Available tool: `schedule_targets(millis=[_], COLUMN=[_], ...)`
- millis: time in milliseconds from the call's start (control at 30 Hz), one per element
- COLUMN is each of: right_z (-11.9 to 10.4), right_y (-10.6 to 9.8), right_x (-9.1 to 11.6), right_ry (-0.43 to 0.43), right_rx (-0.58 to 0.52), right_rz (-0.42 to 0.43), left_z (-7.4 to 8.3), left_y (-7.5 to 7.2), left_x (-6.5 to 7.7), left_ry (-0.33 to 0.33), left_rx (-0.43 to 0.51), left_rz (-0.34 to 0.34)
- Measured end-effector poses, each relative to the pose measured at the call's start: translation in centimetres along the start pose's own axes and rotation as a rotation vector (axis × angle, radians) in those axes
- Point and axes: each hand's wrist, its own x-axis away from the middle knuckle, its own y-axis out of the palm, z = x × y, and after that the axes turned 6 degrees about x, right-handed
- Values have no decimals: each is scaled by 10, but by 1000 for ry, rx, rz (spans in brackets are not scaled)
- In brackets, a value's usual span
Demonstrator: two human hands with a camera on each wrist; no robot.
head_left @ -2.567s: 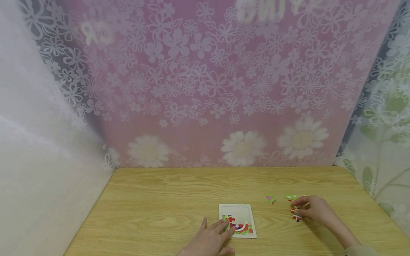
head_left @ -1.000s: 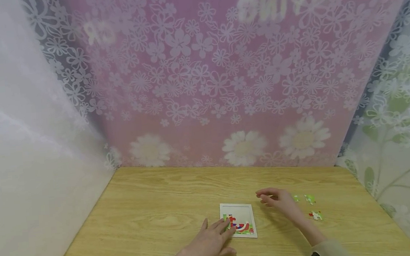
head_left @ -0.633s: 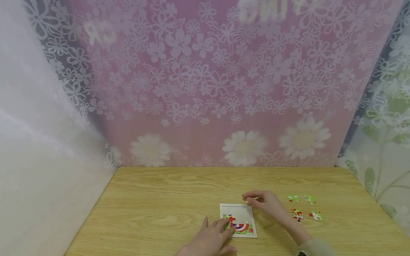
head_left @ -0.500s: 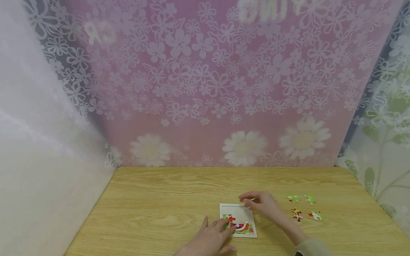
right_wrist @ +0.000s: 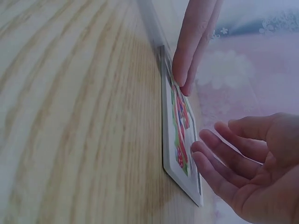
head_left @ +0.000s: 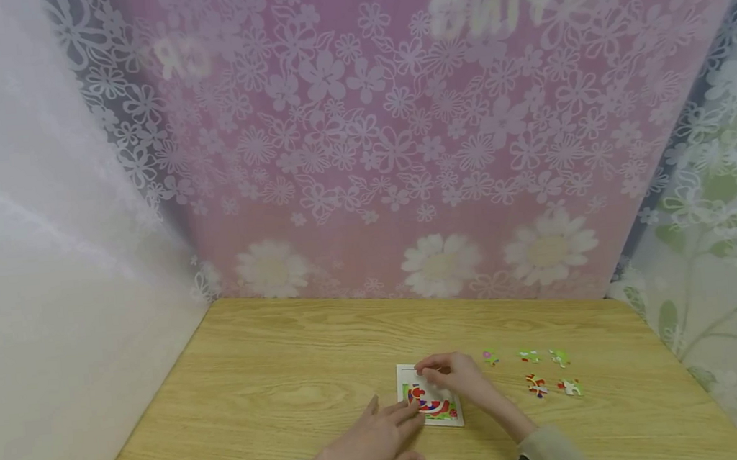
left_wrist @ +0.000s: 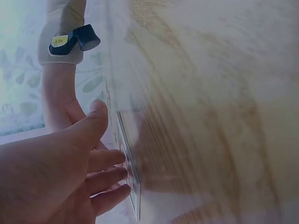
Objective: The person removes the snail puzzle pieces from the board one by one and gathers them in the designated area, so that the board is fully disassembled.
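A white-framed jigsaw tray (head_left: 445,425) lies flat on the table, its lower part filled with joined puzzle pieces (head_left: 439,408) in red, blue, white and green. The upper part shows bare white. My left hand (head_left: 373,439) rests fingertips on the tray's left side, fingers straight. Over the tray's upper part hovers my right hand (head_left: 461,380), fingers loosely bent, thumb near the index finger. In the right wrist view, the right hand (right_wrist: 254,163) shows no piece at its fingertips, and the tray (right_wrist: 164,140) stands close beside them.
Several loose puzzle pieces lie right of the tray: a flower piece (head_left: 490,357), two green ones (head_left: 529,356) behind, a red-blue one (head_left: 537,386) and a red-green one (head_left: 569,387). A patterned curtain (head_left: 349,152) closes off the table's far edge.
My right hand has left the loose pieces, where it was fingering the red-blue one, and moved left over the tray. The flower piece shows again. My left hand has stayed on the tray.
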Motion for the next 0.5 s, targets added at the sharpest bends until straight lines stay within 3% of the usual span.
schedule_targets(millis=[300, 500], right_z=[-7, -11], right_y=[7, 8], right_x=[-1, 0], right_ry=[33, 19], right_rx=[91, 96], right_rz=[-27, -40], left_z=[3, 3], left_y=[0, 1], left_x=[0, -1], left_ry=[14, 22], left_rx=[-24, -36], left_rz=[-1, 17])
